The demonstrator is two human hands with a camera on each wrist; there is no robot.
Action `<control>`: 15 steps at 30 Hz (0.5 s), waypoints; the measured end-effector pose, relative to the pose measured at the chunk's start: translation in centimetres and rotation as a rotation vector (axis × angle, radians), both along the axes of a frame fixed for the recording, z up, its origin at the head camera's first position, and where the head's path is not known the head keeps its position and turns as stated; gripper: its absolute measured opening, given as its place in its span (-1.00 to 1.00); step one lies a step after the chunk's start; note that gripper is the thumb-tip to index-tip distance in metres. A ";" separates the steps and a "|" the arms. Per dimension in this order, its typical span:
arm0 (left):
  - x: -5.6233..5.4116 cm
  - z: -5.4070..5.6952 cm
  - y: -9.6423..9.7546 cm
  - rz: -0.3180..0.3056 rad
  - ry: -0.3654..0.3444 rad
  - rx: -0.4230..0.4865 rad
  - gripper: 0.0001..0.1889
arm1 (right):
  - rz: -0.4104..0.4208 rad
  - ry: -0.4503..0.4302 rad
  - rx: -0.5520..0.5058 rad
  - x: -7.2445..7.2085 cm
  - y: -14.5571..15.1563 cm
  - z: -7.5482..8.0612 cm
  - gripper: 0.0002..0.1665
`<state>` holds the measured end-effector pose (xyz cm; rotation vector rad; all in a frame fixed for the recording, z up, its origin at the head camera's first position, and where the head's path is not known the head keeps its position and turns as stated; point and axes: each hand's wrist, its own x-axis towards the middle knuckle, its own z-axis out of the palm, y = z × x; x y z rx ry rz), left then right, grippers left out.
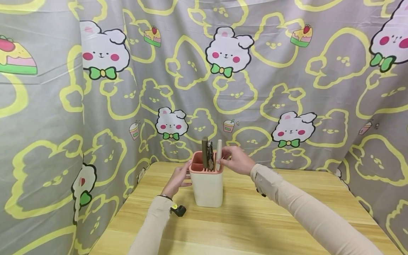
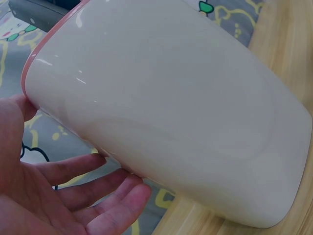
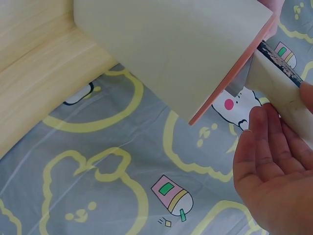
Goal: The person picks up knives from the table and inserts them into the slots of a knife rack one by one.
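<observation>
A cream knife holder (image 1: 208, 189) with a salmon rim stands upright on the table. My left hand (image 1: 177, 179) is at its left side; in the left wrist view the thumb touches the holder just under the rim and the loosely extended fingers (image 2: 120, 205) rest against the wall. My right hand (image 1: 237, 161) pinches a white-handled knife (image 1: 219, 154) above the holder's right side. In the right wrist view, part of its metal blade (image 3: 239, 83) shows above the rim. A dark-handled knife (image 1: 204, 152) and a knife with a mottled black handle (image 1: 210, 156) stand in the slots beside it.
The holder has open compartments (image 1: 198, 161) at its left. Under it is a wooden table (image 1: 239, 226), with patterned fabric (image 1: 204, 88) hanging behind and at both sides. A small black wrist camera (image 1: 180, 211) sticks out from the left sleeve.
</observation>
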<state>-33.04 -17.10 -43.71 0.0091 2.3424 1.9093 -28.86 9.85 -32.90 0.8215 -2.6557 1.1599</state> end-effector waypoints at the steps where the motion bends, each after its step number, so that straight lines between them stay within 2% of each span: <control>1: 0.0 0.0 0.0 0.000 0.000 0.000 -0.14 | -0.003 0.002 -0.001 0.0 0.0 0.0 -0.91; 15: 0.0 -0.1 -0.1 -0.013 0.012 0.000 -0.15 | -0.026 -0.015 -0.016 -0.3 0.0 -0.6 -0.85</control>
